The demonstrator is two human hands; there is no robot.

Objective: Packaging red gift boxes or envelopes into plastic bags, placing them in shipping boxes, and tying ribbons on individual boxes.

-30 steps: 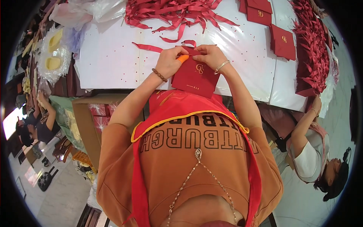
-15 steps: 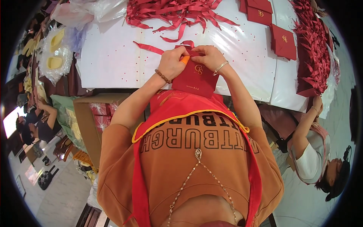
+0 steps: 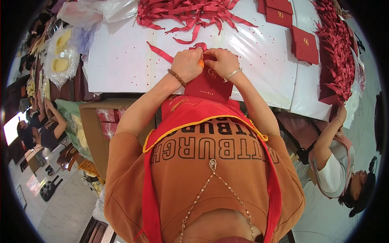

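Observation:
A flat dark red paper gift bag (image 3: 210, 86) with gold print lies at the table's front edge, against my red apron. Both hands meet at its top edge, fingers pinched closed. My left hand (image 3: 187, 65) grips a red ribbon (image 3: 159, 52), whose free end sticks out to the left; a ribbon loop (image 3: 200, 45) rises beyond the fingers. Something small and orange (image 3: 201, 63) shows at the left thumb, partly hidden. My right hand (image 3: 222, 64) pinches close beside it at the ribbon; its fingertips are partly covered.
Loose red ribbons (image 3: 186, 14) are heaped at the far side of the white table (image 3: 121, 69). Finished-looking red bags (image 3: 304, 45) lie far right, beside a long row of ribboned bags (image 3: 334, 56) touched by a co-worker's hand (image 3: 341, 111). An open carton (image 3: 93, 121) stands left, below the table.
My hands have drawn slightly closer together at the bag's top, and the bag's face tilts more. The orange thing shows less. The ribbon's free end has shifted slightly.

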